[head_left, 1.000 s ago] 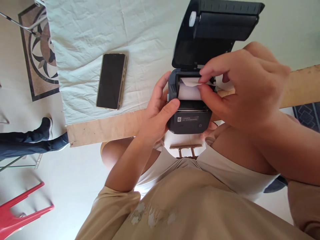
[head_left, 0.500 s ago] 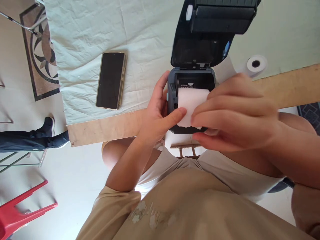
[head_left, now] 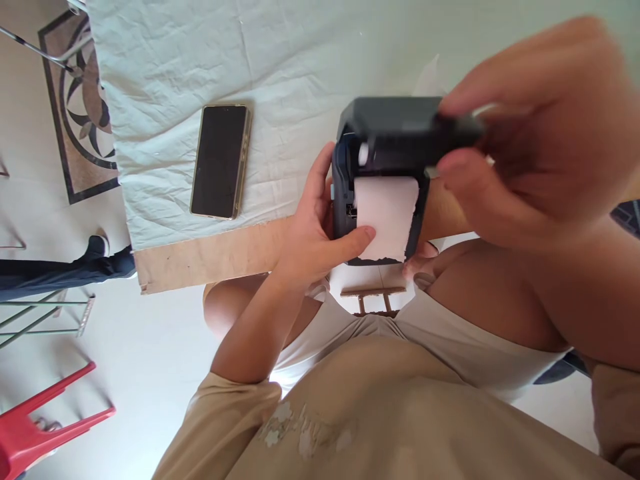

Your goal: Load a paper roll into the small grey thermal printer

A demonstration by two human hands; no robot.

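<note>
A small dark receipt printer [head_left: 341,220] is held at the table's front edge, with white paper [head_left: 390,213] lying out over its front rim, its end torn. My left hand [head_left: 320,233] grips the printer's left side, the thumb pressing on the paper. The printer's hinged lid [head_left: 395,127] is partly lowered over the body and blurred by motion. My right hand [head_left: 540,133] pinches the lid's right end between thumb and fingers. The inside of the printer is mostly hidden under the lid and paper.
A phone [head_left: 220,161] lies screen up on the pale cloth [head_left: 290,80], left of the printer. Bare wood [head_left: 215,257] shows along the table's front edge. A red plastic stool [head_left: 45,427] and another person's leg [head_left: 65,275] are at the left.
My right hand has let go of the paper, moved up and taken hold of the lid. The lid has swung down from wide open. My left hand has stayed on the printer.
</note>
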